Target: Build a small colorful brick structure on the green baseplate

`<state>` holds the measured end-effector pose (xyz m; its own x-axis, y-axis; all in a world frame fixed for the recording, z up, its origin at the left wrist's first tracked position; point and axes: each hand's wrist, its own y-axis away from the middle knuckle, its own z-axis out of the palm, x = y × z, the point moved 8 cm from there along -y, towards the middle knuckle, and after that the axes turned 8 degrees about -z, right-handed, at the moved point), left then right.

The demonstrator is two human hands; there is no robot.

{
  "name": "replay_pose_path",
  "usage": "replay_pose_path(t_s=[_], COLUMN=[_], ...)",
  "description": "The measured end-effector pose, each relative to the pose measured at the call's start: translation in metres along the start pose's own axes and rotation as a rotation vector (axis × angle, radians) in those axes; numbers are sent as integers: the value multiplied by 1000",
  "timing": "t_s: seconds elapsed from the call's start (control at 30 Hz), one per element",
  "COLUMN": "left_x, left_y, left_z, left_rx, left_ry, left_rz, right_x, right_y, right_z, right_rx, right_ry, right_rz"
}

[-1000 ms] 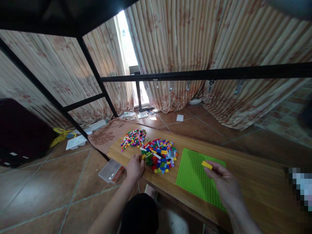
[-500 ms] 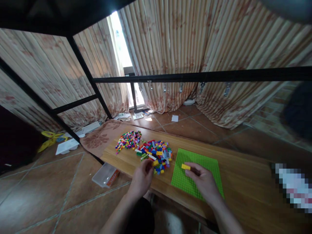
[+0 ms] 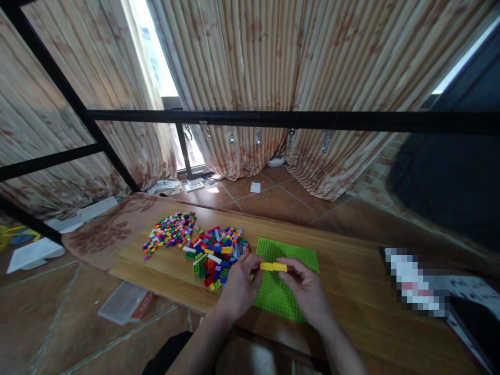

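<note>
The held bricks (image 3: 267, 266) are yellow, the baseplate (image 3: 278, 303) lime green. The loose pieces (image 3: 219, 249) are multicoloured, the worktop (image 3: 351, 276) wood-brown, the curtains (image 3: 242, 62) cream with reddish blotches.

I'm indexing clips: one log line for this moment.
left hand: yellow brick; right hand: yellow brick; position: end to end above green baseplate

Plas. baseplate (image 3: 279, 297) (studded), smooth wd. tbl (image 3: 349, 281)

Fingers (image 3: 295, 264) pinch yellow bricks (image 3: 279, 267) above a green baseplate (image 3: 273, 297).
</note>
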<state>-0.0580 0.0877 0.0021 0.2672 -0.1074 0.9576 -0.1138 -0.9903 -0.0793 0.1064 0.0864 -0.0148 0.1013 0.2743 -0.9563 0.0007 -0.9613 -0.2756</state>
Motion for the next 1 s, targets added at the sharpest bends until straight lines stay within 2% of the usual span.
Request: replay_pose_path(t_s=[0.17,0.33,0.53,0.6,0.67,0.77,0.9,1.0], left_x=[-8,-10,-12,-12,-15,-31,-65,-85], left_y=[-3,1,13,16,19,23,33,39], left_z=[6,6,-15,-32,-60,-116,-186,-208], left_rx=[29,36,50,81,140,269,443,461], left_ry=[-77,-265,-357,-375,-390,-408,-492,-587], left_rz=[15,24,-31,-41,-57,-131,-328,-465], right_x=[12,24,28,29,31,32,32,31], right_y=[0,3,7,8,10,10,8,7], right_z=[1,5,25,32,36,37,40,45], right_rx=[-32,-73,-175,-205,-209,-198,-188,-198], right_ry=[62,84,164,204,248,322,378,391], right_rz=[39,92,110,124,146,168,166,154])
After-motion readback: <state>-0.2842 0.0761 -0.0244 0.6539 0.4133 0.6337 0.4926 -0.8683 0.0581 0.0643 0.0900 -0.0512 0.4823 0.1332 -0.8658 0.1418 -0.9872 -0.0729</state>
